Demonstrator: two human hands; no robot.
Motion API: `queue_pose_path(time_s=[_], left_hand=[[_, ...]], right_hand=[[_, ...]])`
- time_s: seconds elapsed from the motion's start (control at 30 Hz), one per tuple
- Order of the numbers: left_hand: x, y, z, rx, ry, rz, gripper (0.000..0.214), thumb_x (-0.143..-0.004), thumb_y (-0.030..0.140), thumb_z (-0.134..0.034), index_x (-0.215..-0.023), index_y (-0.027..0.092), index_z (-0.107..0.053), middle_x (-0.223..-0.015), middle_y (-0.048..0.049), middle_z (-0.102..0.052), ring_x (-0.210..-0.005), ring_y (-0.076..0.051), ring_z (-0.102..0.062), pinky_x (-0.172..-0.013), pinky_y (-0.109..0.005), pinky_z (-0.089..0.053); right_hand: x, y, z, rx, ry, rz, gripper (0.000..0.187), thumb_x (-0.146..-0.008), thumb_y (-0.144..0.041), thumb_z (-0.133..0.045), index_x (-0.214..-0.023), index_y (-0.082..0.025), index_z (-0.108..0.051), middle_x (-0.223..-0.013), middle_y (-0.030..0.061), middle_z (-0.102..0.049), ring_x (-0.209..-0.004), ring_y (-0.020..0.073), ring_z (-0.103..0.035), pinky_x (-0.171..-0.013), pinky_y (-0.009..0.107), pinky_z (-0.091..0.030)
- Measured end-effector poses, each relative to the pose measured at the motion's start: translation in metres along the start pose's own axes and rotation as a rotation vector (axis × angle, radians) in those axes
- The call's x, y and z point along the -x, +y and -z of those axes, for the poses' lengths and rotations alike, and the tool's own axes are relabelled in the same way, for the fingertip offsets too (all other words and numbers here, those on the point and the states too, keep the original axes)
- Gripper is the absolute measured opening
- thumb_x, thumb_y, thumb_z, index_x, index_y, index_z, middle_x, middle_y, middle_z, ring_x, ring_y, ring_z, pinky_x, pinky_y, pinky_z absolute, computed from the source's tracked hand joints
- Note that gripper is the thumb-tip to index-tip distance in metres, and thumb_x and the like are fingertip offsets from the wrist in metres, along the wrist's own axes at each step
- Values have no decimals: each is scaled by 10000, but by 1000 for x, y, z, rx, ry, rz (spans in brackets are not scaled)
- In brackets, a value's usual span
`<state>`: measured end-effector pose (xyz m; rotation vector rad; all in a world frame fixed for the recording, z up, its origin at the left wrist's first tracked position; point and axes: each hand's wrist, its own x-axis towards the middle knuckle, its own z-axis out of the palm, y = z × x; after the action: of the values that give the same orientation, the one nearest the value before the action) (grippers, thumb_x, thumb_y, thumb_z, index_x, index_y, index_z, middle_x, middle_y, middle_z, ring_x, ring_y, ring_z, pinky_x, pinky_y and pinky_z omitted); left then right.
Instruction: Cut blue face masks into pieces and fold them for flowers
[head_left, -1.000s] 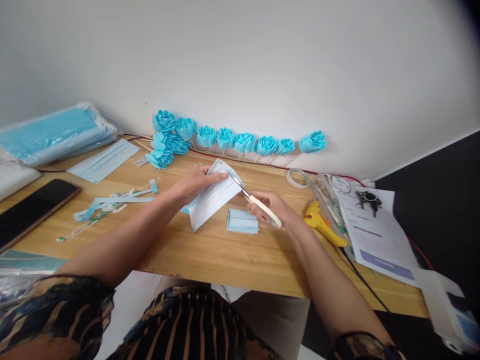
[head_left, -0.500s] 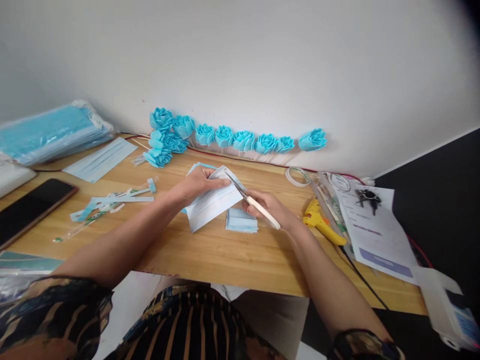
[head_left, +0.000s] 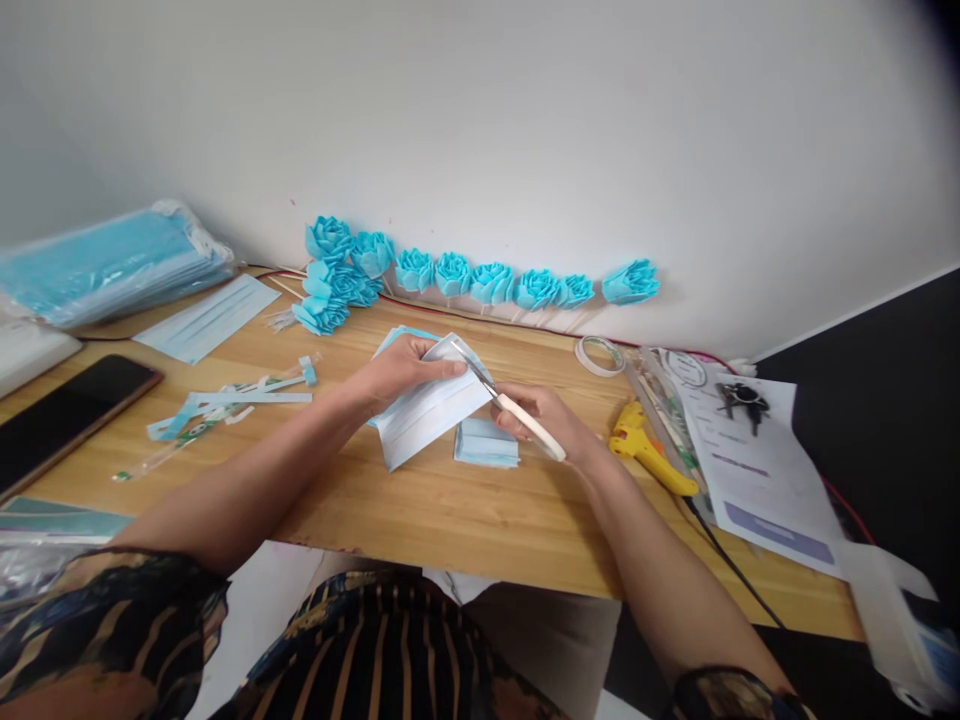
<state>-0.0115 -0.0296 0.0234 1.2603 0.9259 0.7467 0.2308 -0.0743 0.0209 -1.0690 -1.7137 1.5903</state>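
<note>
My left hand [head_left: 409, 370] pinches a pale blue face mask sheet [head_left: 427, 420] by its upper part, thumb on top. White-handled scissors [head_left: 531, 425] are gripped in my right hand [head_left: 540, 410], their blades lying across the sheet's right end near my left thumb. More blue mask sheets [head_left: 405, 333] lie behind and partly under my left hand. Just below the scissors, a small stack of cut light blue pieces [head_left: 486, 445] rests on the wooden table [head_left: 450, 520].
Blue handmade flowers [head_left: 491, 284] line the wall. To the left are bagged masks [head_left: 112, 262], a single mask sheet [head_left: 210, 318], cut strips [head_left: 247, 398] and a phone [head_left: 75, 415]. On the right lie a tape roll [head_left: 600, 356], yellow glue gun [head_left: 649, 450], papers [head_left: 750, 470] and keys [head_left: 744, 400].
The scissor blades look closer together than before, still at the sheet's right end. The whole view has shifted slightly; both hands keep their places on the sheet and scissors.
</note>
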Motion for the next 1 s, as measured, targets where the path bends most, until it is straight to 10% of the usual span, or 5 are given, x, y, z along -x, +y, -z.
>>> queue_pose_path(time_s=[0.43, 1.0], left_hand=[[2, 4, -2, 26, -19, 4, 431, -585, 449, -911, -800, 119, -736, -732, -37, -707, -586, -129, -588, -545, -239, -440], [5, 10, 0, -40, 15, -26, 493, -711, 606, -794, -838, 135, -725, -693, -15, -660, -562, -115, -540, -507, -220, -362]], right_hand=[[1, 5, 0, -21, 39, -37, 299, -788, -437, -768, -828, -163, -655, -650, -69, -401, -540, 54, -273, -510, 253, -211], [0, 4, 4, -36, 133, -121, 441, -692, -392, -795, -1062, -162, -733, -647, -53, -551, -500, 59, -341, -473, 231, -250]])
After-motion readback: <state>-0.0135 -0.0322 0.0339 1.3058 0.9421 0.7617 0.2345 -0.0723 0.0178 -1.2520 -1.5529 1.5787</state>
